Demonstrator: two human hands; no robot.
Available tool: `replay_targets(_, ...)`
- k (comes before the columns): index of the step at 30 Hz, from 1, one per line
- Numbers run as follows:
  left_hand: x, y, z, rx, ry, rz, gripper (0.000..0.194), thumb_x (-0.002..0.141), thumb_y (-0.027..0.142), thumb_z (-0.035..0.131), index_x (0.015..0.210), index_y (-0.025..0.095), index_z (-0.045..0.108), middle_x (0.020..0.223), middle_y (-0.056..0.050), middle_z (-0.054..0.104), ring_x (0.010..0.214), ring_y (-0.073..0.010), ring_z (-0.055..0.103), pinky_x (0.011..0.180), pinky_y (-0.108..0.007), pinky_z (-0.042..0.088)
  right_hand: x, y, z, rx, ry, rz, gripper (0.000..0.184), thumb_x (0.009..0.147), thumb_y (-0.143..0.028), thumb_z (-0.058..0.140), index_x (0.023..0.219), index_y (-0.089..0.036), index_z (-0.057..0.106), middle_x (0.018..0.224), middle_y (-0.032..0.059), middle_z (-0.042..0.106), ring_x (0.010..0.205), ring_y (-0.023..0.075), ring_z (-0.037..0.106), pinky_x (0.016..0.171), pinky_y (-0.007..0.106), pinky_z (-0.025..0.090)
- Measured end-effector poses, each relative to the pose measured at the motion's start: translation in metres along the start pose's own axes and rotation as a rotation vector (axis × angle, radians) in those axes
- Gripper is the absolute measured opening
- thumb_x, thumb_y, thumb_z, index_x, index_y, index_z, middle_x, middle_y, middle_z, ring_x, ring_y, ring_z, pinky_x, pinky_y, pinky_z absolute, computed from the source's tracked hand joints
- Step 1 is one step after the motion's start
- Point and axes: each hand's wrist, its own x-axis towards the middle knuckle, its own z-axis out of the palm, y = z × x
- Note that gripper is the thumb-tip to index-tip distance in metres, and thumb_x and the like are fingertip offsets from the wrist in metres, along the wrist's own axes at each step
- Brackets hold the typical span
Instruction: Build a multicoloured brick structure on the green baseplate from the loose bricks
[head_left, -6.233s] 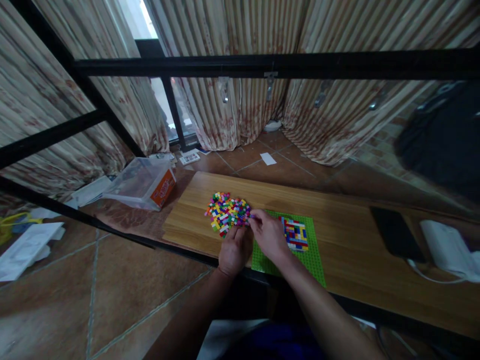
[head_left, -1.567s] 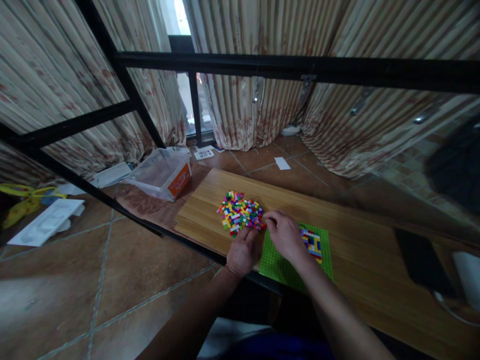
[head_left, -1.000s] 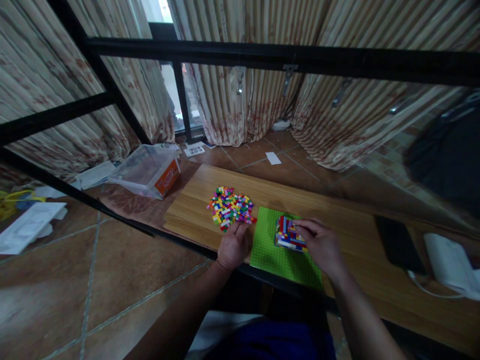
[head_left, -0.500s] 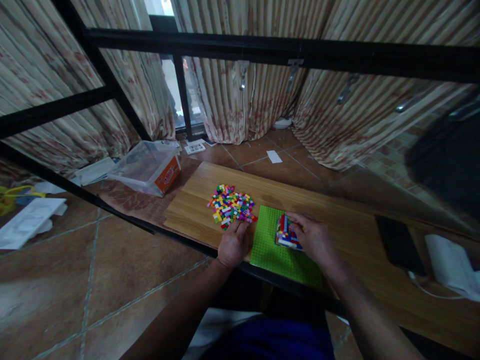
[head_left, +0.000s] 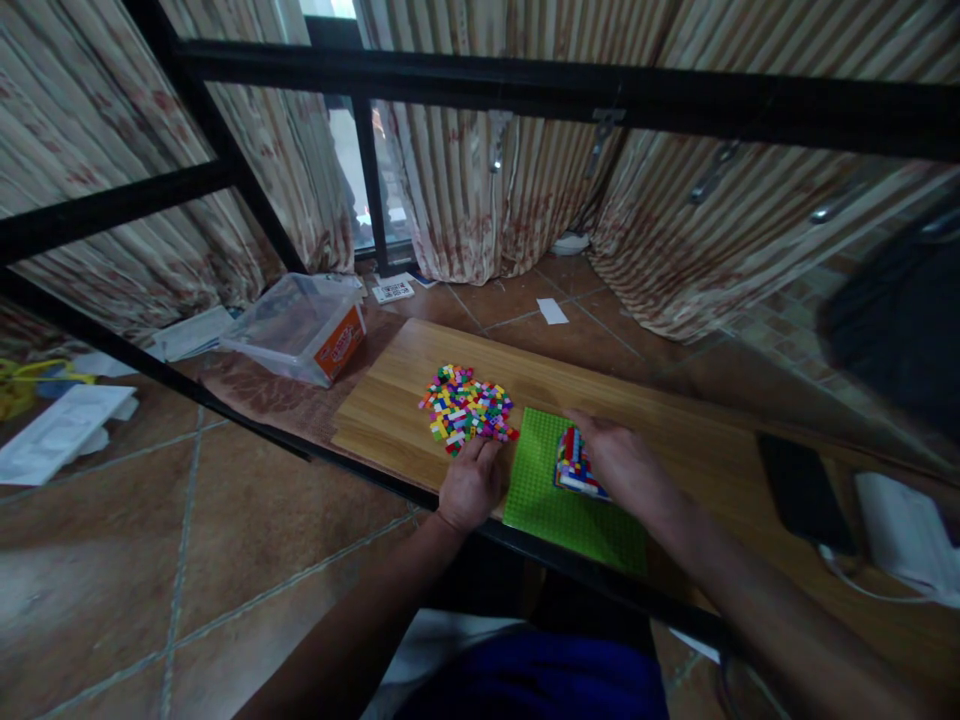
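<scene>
Basically, L hand [head_left: 470, 487] rests palm-down on the wood counter [head_left: 390, 400], fingertips at the near edge of the loose bricks [head_left: 466, 405], a spread-out pile w/ lots of colours; can't tell if it's pinching a pc. or just lying there. R hand [head_left: 619, 460] is over the brick build [head_left: 576, 470], covering its R side, fingers nr the far edge; can't tell if they're apart or tog., or if there's a brick btwn them. Build = multicolour block, incl. red, blue, white & yellow, sitting on the green board [head_left: 536, 490], which lies flat on the counter just R of the pile. Farther R, well apart from the board: black phone [head_left: 806, 490], then white box [head_left: 904, 530] w/ white cable [head_left: 870, 592] nr it. Clear plastic bin [head_left: 289, 325] w/ orange label [head_left: 341, 343] is off past the counter's L end.
</scene>
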Motion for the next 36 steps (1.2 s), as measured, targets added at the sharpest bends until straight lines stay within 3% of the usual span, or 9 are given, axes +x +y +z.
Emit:
replay_targets(4, 0.0, 0.0, 0.0, 0.009, -0.008, -0.001, 0.027, 0.088, 0.007, 0.046, 0.109, 0.018, 0.059, 0.1, -0.007, 0.063, 0.092, -0.0178, 0.06, 0.083, -0.031, 0.055, 0.002, -0.012, -0.013, -0.072, -0.079, -0.001, 0.043, 0.088, -0.001, 0.039, 0.128, -0.013, 0.05, 0.1, 0.0151, 0.071, 0.088, 0.0232, 0.07, 0.073, 0.03, 0.05)
replay_targets(9, -0.001, 0.0, 0.001, 0.013, -0.016, -0.028, 0.026, 0.088, 0.007, 0.046, 0.108, 0.018, 0.059, 0.099, -0.007, 0.063, 0.09, -0.0174, 0.061, 0.081, -0.03, 0.055, 0.006, -0.022, -0.017, -0.09, -0.067, -0.058, 0.045, 0.084, 0.002, 0.041, 0.126, -0.011, 0.052, 0.091, 0.0161, 0.071, 0.081, 0.0253, 0.07, 0.065, 0.03, 0.049)
replay_targets(13, -0.001, 0.0, 0.002, 0.007, -0.004, -0.019, 0.025, 0.089, 0.008, 0.046, 0.108, 0.018, 0.059, 0.099, -0.007, 0.063, 0.089, -0.0167, 0.061, 0.08, -0.03, 0.056, 0.008, -0.008, -0.003, 0.001, 0.068, -0.097, 0.052, 0.082, 0.0, 0.043, 0.131, -0.017, 0.051, 0.09, 0.0133, 0.073, 0.077, 0.0222, 0.07, 0.065, 0.028, 0.049)
replay_targets(16, -0.001, 0.0, 0.002, 0.005, 0.005, -0.009, 0.027, 0.088, 0.008, 0.046, 0.109, 0.019, 0.059, 0.101, -0.007, 0.063, 0.091, -0.0172, 0.061, 0.081, -0.03, 0.056, 0.01, 0.01, 0.013, 0.134, 0.15, -0.034, 0.052, 0.08, -0.006, 0.048, 0.131, -0.018, 0.053, 0.088, 0.0104, 0.073, 0.075, 0.0212, 0.069, 0.069, 0.029, 0.05)
replay_targets(23, -0.001, 0.0, 0.002, 0.002, 0.005, -0.001, 0.028, 0.087, 0.006, 0.047, 0.109, 0.018, 0.059, 0.102, -0.007, 0.063, 0.094, -0.0174, 0.061, 0.085, -0.03, 0.055, 0.002, 0.039, 0.041, 0.541, 0.201, 0.151, 0.042, 0.079, -0.027, 0.061, 0.12, -0.018, 0.061, 0.082, 0.0037, 0.072, 0.073, 0.019, 0.067, 0.071, 0.032, 0.051)
replay_targets(27, -0.001, -0.001, 0.002, 0.019, 0.002, -0.007, 0.029, 0.087, 0.006, 0.048, 0.11, 0.019, 0.059, 0.102, -0.006, 0.064, 0.092, -0.0174, 0.061, 0.083, -0.03, 0.056, -0.004, 0.047, 0.051, 0.743, 0.24, 0.209, 0.044, 0.076, -0.039, 0.066, 0.114, -0.018, 0.064, 0.085, 0.0053, 0.072, 0.074, 0.019, 0.068, 0.07, 0.033, 0.053)
replay_targets(31, -0.001, -0.001, 0.002, 0.028, 0.02, 0.002, 0.028, 0.088, 0.006, 0.047, 0.111, 0.019, 0.059, 0.101, -0.006, 0.064, 0.093, -0.0168, 0.061, 0.084, -0.029, 0.055, -0.002, 0.049, 0.053, 0.82, 0.253, 0.239, 0.042, 0.077, -0.045, 0.065, 0.109, -0.018, 0.067, 0.086, 0.007, 0.073, 0.071, 0.0194, 0.068, 0.066, 0.033, 0.053)
replay_targets(36, 0.0, -0.001, 0.002, 0.043, 0.026, 0.002, 0.026, 0.089, 0.007, 0.048, 0.109, 0.019, 0.06, 0.1, -0.006, 0.064, 0.091, -0.0164, 0.062, 0.083, -0.029, 0.056, 0.007, 0.046, 0.053, 0.795, 0.246, 0.245, 0.035, 0.076, -0.04, 0.064, 0.103, -0.019, 0.07, 0.083, 0.0056, 0.074, 0.067, 0.0182, 0.066, 0.064, 0.033, 0.051)
